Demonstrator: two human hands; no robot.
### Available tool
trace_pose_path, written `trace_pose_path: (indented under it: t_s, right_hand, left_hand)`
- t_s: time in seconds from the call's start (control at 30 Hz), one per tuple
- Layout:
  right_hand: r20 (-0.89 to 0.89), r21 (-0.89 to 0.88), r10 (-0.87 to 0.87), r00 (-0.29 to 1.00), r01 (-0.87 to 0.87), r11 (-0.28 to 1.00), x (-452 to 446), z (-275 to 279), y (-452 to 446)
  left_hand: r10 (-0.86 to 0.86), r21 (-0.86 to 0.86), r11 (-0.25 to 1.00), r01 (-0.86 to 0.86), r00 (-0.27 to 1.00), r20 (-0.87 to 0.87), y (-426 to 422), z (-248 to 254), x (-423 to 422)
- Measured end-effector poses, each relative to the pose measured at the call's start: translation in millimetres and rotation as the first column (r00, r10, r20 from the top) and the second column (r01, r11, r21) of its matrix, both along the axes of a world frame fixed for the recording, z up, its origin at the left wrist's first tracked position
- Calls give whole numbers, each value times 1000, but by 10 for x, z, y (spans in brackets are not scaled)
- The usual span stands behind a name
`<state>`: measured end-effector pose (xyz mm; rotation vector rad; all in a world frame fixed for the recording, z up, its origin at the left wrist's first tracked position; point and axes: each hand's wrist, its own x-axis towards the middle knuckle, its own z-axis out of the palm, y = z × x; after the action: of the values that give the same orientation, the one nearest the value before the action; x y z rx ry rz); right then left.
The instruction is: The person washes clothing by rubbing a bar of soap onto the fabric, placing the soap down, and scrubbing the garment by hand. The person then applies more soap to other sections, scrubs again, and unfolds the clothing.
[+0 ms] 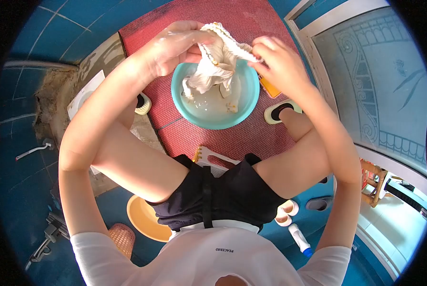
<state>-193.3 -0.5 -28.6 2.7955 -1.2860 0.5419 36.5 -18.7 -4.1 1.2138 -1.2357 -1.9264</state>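
Observation:
A wet white cloth garment [216,66], with a gathered edge dotted in yellow, hangs over a light-blue basin [215,125] of cloudy water. Its lower end dips into the basin. My left hand [177,45], with a little white foam on it, grips the gathered edge on the left. On the right, my right hand [278,59] pinches the other end of that edge, and the band stretches between both hands. Some fingertips are hidden behind the fabric. Beside the basin, partly under my right forearm, lies a flat orange-yellow object [270,87].
The basin stands on a red textured mat [175,133] between my feet. Behind me are a yellow basin [142,219], a pink basket [122,238], slippers [285,214] and a white bottle with a blue cap [299,240]. A framed glass door [375,81] borders the right; a tiled wall, the left.

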Motion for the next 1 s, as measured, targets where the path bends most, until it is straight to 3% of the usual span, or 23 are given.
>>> trace_pose_path:
  t_s: [0.03, 0.1, 0.17, 0.23, 0.3, 0.37, 0.43, 0.6, 0.67, 0.77, 0.8, 0.87, 0.97, 1.0]
  right_hand:
    - [-1, 54, 29, 1000, -29, 998, 51, -21, 26]
    - [57, -3, 19, 998, -18, 1000, 183, -105, 83]
    - [135, -361, 79, 988, -25, 932, 291, -145, 129]
    - [125, -421, 130, 984, -67, 905, 358, -210, 212]
    - [153, -200, 88, 984, -56, 978, 416, -150, 343]
    - [170, -181, 74, 983, -43, 983, 414, -160, 331]
    - [243, -27, -33, 969, 41, 999, 426, -124, 324]
    - [271, 14, -74, 960, 73, 997, 442, -111, 314]
    - [343, 148, -53, 938, 1, 989, 411, -248, 238]
    - [449, 162, -38, 893, -40, 986, 400, -351, 172]
    - [449, 162, -36, 893, -41, 986, 385, -348, 131]
    - [418, 405, -2, 908, -185, 895, 325, -306, 53]
    - [294, 358, -4, 956, -107, 928, 263, -254, 5]
    - [297, 483, -67, 953, -89, 871, 247, -198, 2]
  left_hand:
    - [3, -15, 1000, -4, 999, -36, 9, 15, 1]
    - [4, -29, 1000, -6, 997, -71, 16, 14, 2]
    - [59, -5, 998, -61, 982, -180, 10, -1, 4]
    - [55, -1, 998, -56, 978, -204, 18, 5, 28]
    - [51, 0, 999, -53, 971, -233, 7, 2, 52]
    - [84, -70, 993, -98, 980, -181, -12, -11, 56]
    - [102, -67, 991, -117, 977, -188, 12, 9, 38]
    - [104, -39, 993, -112, 979, -177, 57, 44, 44]
    - [139, -39, 988, -149, 971, -196, 64, 70, 33]
    - [61, -25, 997, -69, 971, -231, 18, 71, 66]
    - [62, -25, 997, -70, 971, -230, 22, 79, 66]
    - [120, -76, 989, -125, 991, -66, 39, 97, 54]
    - [131, -166, 977, -133, 991, -23, 62, 117, 78]
    - [132, -165, 977, -134, 991, -22, 62, 121, 85]
